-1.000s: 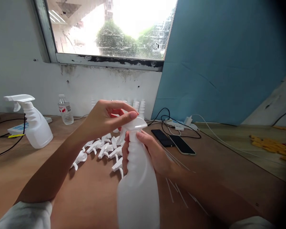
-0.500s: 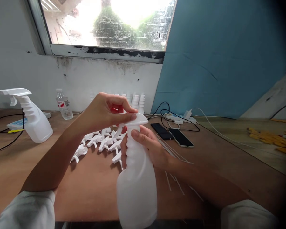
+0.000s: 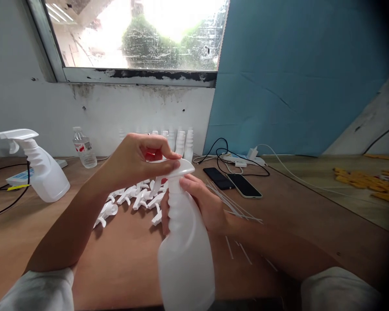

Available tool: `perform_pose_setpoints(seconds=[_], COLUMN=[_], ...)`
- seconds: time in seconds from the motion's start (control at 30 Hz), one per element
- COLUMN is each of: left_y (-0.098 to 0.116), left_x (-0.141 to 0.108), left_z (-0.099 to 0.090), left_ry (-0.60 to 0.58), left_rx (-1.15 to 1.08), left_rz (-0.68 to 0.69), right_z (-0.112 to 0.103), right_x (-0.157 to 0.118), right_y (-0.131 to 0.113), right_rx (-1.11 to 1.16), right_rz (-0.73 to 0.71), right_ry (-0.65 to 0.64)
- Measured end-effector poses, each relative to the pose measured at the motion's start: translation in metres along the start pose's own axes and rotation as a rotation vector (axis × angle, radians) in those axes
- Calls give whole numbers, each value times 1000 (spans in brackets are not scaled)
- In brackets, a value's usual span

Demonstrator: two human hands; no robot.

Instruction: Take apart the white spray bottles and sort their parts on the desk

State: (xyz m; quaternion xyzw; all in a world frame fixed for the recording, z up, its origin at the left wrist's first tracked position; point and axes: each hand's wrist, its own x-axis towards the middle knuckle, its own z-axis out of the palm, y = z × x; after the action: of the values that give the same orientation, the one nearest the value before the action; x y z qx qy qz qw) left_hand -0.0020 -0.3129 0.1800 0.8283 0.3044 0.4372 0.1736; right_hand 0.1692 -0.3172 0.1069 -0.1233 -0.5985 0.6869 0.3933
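Observation:
Straight ahead of me a white plastic spray bottle point(image 3: 186, 255) stands nearly upright, tilted a little, with a white trigger spray head point(image 3: 185, 167) on its neck. My left hand point(image 3: 145, 157) pinches the spray head between thumb and fingers from the left. Around the ribbed neck is wrapped my right hand point(image 3: 207, 203), its thumb near the top and its fingertips showing on the left side. Behind the bottle lie several loose trigger spray heads point(image 3: 127, 194) in a pile, partly hidden by my left hand and the bottle.
A complete spray bottle point(image 3: 48, 172) stands at the left beside a clear water bottle point(image 3: 84, 149). Several capless bottles point(image 3: 188, 144) line the wall. On the right lie two phones point(image 3: 244, 185), thin white tubes point(image 3: 235, 205), a power strip point(image 3: 257, 160) and cables.
The view has shifted slightly. Both hands still hold the bottle and its spray head, which have moved a little left and down in the picture.

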Motion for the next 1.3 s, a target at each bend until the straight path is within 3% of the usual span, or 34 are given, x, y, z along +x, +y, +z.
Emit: perform_pose_setpoints(seconds=[0.2, 0.33, 0.5, 0.77, 1.07, 1.17, 1.3], left_y=[1, -2, -4, -4, -5, -4, -2], left_x=[0, 1, 1, 0, 0, 0, 0], left_z=[2, 2, 3, 2, 5, 6, 9], left_ry=[2, -15, -6, -25, -26, -35, -62], left_rx=[11, -4, 17, -13, -8, -10, -74], left_rz=[-11, 4, 28, 44, 50, 48, 22], right_z=[0, 0, 0, 2, 3, 0, -6], right_x=[-1, 0, -1, -2, -2, 0, 3], right_y=[2, 3, 2, 0, -4, -8, -11], right_rx=[-46, 26, -29, -5, -26, -35, 61], right_rz=[57, 17, 80, 7, 145, 212, 301], right_ry=[-16, 44, -21, -19, -35, -100, -314])
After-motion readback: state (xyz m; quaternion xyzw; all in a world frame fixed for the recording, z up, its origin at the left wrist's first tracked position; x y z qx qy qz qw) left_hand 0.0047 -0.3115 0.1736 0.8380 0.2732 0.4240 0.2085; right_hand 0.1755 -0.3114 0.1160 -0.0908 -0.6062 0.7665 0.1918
